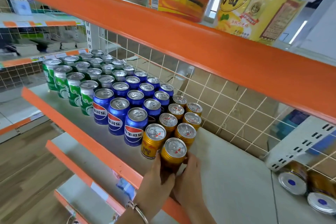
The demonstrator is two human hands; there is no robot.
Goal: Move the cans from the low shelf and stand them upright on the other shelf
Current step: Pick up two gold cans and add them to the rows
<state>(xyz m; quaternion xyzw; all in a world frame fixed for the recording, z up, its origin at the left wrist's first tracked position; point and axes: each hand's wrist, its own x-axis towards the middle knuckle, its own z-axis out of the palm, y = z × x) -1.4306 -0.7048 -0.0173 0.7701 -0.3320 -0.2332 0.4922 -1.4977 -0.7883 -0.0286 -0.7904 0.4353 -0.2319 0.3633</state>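
Orange-edged shelf point(112, 162) | I count 9 gold cans upright — 1 gold can point(173, 154) at the front, clasped by my left hand point(156, 185) and right hand point(189, 182) | 2 tipped cans point(307, 187) far right.

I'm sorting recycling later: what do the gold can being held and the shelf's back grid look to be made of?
Gold can: likely aluminium or steel, with a glossy printed wall, ribbed shoulder and bare silvery pull-tab lid. Both hands grip it.
Back grid: thin crossed wires, seemingly metal coated cream-white; coating type unclear.
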